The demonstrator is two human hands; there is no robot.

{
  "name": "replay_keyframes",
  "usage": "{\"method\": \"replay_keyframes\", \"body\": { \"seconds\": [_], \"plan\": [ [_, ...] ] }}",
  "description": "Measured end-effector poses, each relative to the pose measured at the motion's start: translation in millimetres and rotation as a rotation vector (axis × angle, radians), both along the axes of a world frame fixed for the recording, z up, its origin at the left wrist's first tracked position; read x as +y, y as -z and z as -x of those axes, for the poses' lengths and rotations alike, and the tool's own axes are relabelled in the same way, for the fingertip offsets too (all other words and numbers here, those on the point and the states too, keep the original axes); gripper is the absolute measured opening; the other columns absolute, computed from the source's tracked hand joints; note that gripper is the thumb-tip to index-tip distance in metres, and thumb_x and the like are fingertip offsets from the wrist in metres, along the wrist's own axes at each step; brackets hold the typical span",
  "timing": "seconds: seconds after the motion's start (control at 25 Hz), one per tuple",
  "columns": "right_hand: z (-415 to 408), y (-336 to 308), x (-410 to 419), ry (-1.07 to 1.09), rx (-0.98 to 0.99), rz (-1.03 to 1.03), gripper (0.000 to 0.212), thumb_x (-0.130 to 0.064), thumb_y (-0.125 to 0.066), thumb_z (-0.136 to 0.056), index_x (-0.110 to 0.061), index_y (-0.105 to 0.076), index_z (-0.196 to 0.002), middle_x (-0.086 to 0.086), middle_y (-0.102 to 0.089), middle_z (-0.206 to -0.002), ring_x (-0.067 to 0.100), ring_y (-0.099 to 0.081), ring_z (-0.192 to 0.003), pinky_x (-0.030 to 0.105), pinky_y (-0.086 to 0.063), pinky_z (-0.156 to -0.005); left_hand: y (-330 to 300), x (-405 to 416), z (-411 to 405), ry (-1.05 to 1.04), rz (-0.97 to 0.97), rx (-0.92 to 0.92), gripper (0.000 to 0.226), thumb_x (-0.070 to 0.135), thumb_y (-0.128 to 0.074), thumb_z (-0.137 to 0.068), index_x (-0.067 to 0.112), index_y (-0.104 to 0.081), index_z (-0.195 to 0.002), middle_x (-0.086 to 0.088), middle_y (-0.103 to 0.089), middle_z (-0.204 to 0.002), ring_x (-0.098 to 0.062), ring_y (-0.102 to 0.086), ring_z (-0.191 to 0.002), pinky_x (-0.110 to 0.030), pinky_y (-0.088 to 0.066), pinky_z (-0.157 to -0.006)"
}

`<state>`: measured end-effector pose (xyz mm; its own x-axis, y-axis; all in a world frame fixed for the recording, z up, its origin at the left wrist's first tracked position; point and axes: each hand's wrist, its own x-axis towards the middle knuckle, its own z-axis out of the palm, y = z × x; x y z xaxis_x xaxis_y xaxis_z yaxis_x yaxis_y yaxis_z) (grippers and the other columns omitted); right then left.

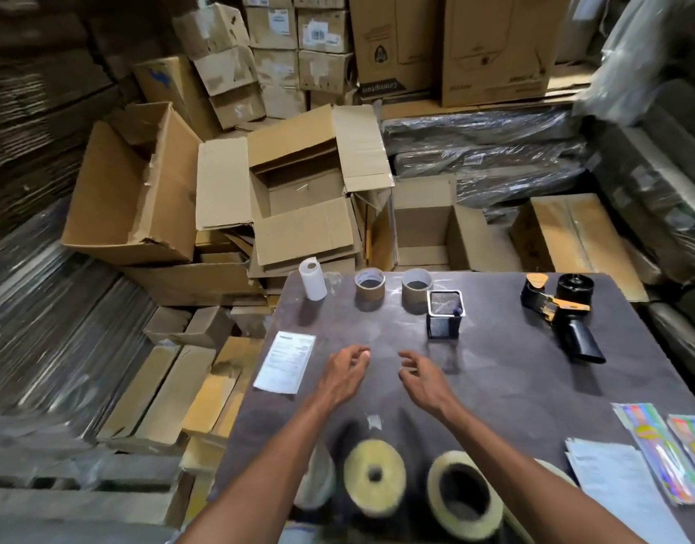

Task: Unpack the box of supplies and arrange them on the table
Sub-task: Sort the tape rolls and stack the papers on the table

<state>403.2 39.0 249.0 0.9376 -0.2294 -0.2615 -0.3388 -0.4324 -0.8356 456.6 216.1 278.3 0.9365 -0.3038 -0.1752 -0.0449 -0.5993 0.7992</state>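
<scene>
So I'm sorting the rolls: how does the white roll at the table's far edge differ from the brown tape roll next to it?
The white roll is taller and narrower, with a small core hole; the brown tape roll is short and wide, with a large open centre. One is white, the other brown. Both stand on end on the table.

The one word that can be read is "Crompton", printed upside down in white on a dark band along the lower edge of a tall carton (pixel 385 41) in the far stack. A barcode label (pixel 318 34) on a smaller carton beside it and the printed sheet (pixel 286 363) on the counter (pixel 494 386) carry text too small to read.
</scene>
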Motion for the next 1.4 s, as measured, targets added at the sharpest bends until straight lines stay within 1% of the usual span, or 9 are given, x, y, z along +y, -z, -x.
{"method": "replay_keyframes", "body": {
  "seconds": [0.24,0.4,0.52,0.64,0.8,0.88,1.0,1.16,1.4],
  "plan": [
    [-60.7,9.7,45.4,0.104,0.056,0.035,0.045,-0.014,-0.058,-0.090,-0.014,-0.057,-0.135,0.009,-0.064,-0.127,0.020,-0.065,-0.106,0.033,-0.052,-0.096,14.1,60.2,-97.9,-0.087,0.065,0.077,0.027,0.027,-0.052,-0.101,0.015,-0.068,-0.119,0.001,-0.066,-0.110,-0.021,-0.061,-0.107,-0.026,-0.044,-0.088],
    [-84.5,23.7,59.5,0.135,0.124,0.080,0.052,-0.021,-0.062,-0.085,-0.018,-0.054,-0.137,0.010,-0.063,-0.129,0.024,-0.061,-0.114,0.040,-0.048,-0.103,32.2,79.8,-154.4,-0.112,0.056,0.120,0.035,0.027,-0.054,-0.099,0.015,-0.058,-0.132,-0.004,-0.066,-0.120,-0.018,-0.060,-0.107,-0.027,-0.044,-0.090],
    [-102.2,30.0,61.1,0.133,0.166,0.149,0.059,-0.023,-0.066,-0.088,-0.016,-0.047,-0.143,0.009,-0.055,-0.140,0.028,-0.054,-0.127,0.039,-0.041,-0.110,38.9,76.0,-190.7,-0.200,0.087,0.154,0.053,0.030,-0.064,-0.095,0.016,-0.046,-0.143,-0.007,-0.062,-0.129,-0.024,-0.059,-0.115,-0.038,-0.049,-0.099],
    [-126.7,38.9,59.5,0.145,0.169,0.210,0.072,-0.037,-0.070,-0.085,-0.018,-0.040,-0.147,0.009,-0.048,-0.146,0.027,-0.051,-0.130,0.038,-0.039,-0.112,48.2,70.2,-222.1,-0.269,0.141,0.213,0.087,0.031,-0.077,-0.085,0.020,-0.026,-0.154,-0.012,-0.045,-0.152,-0.032,-0.046,-0.137,-0.049,-0.041,-0.112],
    [-158.8,61.5,52.0,0.019,0.213,0.242,0.116,-0.058,-0.076,-0.072,-0.014,-0.012,-0.158,0.017,-0.014,-0.163,0.031,-0.015,-0.152,0.035,-0.016,-0.123,66.7,65.2,-263.3,-0.312,0.056,0.213,0.118,0.036,-0.087,-0.073,0.023,-0.007,-0.160,-0.012,-0.024,-0.163,-0.035,-0.027,-0.148,-0.053,-0.030,-0.117],
    [-162.7,74.1,57.7,-0.043,0.275,0.328,0.135,-0.075,-0.071,-0.064,-0.018,0.006,-0.159,0.021,0.016,-0.164,0.033,0.014,-0.153,0.039,0.001,-0.125,80.0,60.9,-282.0,-0.308,0.061,0.191,0.115,0.033,-0.090,-0.070,0.025,-0.016,-0.158,-0.010,-0.033,-0.160,-0.034,-0.034,-0.145,-0.053,-0.033,-0.116],
    [-164.1,84.7,69.8,-0.074,0.296,0.468,0.155,-0.104,-0.045,-0.043,-0.018,0.018,-0.157,0.025,0.034,-0.156,0.037,0.034,-0.145,0.047,0.013,-0.122,100.0,51.4,-306.5,-0.313,0.096,0.135,0.080,0.031,-0.091,-0.065,0.033,-0.046,-0.131,-0.005,-0.057,-0.138,-0.029,-0.053,-0.128,-0.053,-0.046,-0.106],
    [-165.7,88.3,82.5,0.021,0.193,0.504,0.151,-0.098,-0.051,-0.049,-0.022,0.030,-0.152,0.028,0.027,-0.158,0.039,0.030,-0.147,0.048,0.014,-0.122,107.9,41.0,-310.6,-0.322,0.114,0.120,0.067,0.034,-0.084,-0.076,0.025,-0.054,-0.135,-0.006,-0.061,-0.129,-0.027,-0.057,-0.119,-0.052,-0.050,-0.101],
    [-213.8,81.2,75.0,0.244,0.054,0.259,0.128,-0.073,-0.065,-0.073,-0.029,0.023,-0.155,0.020,0.007,-0.165,0.034,0.010,-0.153,0.045,0.004,-0.124,112.2,40.2,-301.5,-0.364,0.163,0.089,0.061,0.039,-0.080,-0.080,0.018,-0.059,-0.134,-0.008,-0.066,-0.123,-0.025,-0.061,-0.114,-0.050,-0.053,-0.096]
  ]
}}
